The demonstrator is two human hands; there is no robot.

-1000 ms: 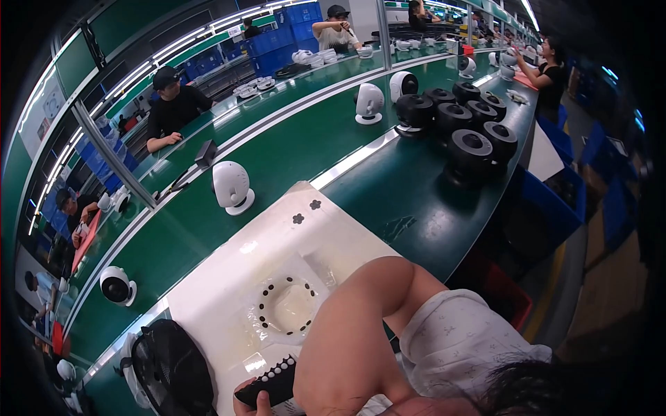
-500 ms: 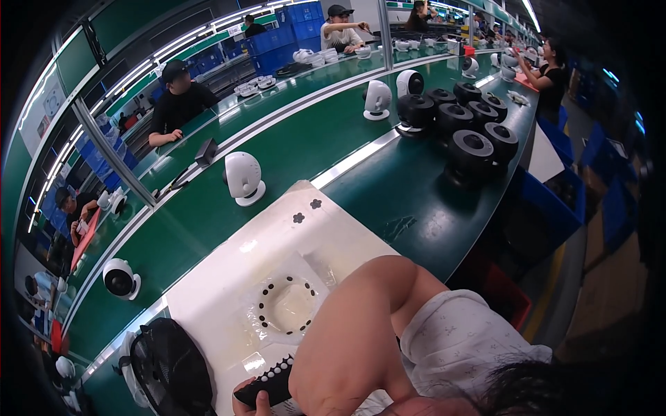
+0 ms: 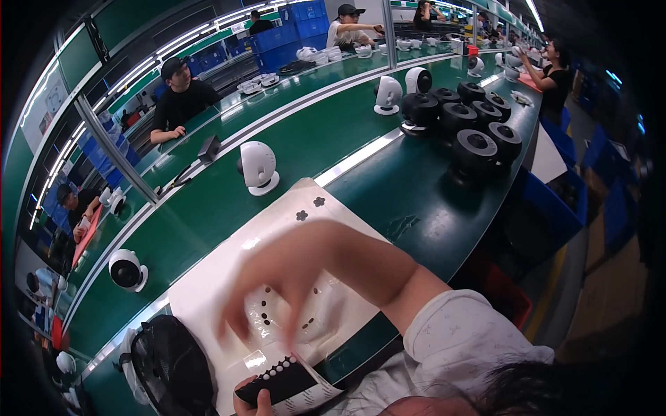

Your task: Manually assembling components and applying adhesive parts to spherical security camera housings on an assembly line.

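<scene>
At the lower edge, my left hand (image 3: pixel 254 400) grips a black strip-like piece (image 3: pixel 276 390) with a row of white round knobs along its upper side. A white sheet with dark marks (image 3: pixel 305 394) lies beside that piece. My right hand (image 3: pixel 267 295) is smeared by motion over the white mat (image 3: pixel 205 288), its fingers pointing down toward the knobbed piece; whether it holds anything is unclear. Under and beside it, small dark oval pads (image 3: pixel 264 304) sit in a ring on a clear sheet, partly hidden by the hand. Two dark flower-shaped pads (image 3: pixel 302 215) lie near the mat's far corner.
White round-headed cameras (image 3: pixel 259 166) stand along the green belt (image 3: pixel 208 208). Several black round devices (image 3: pixel 479 149) crowd the right side. A black mesh-like bag (image 3: pixel 173 367) sits left of the mat. Across the belt sits a person in a black cap (image 3: pixel 182 97); blue bins (image 3: pixel 548 197) stand right.
My right arm has swung out and left, bringing the hand over the mat and uncovering the white sheet by my left hand. The cameras on the belt have shifted slightly to the right.
</scene>
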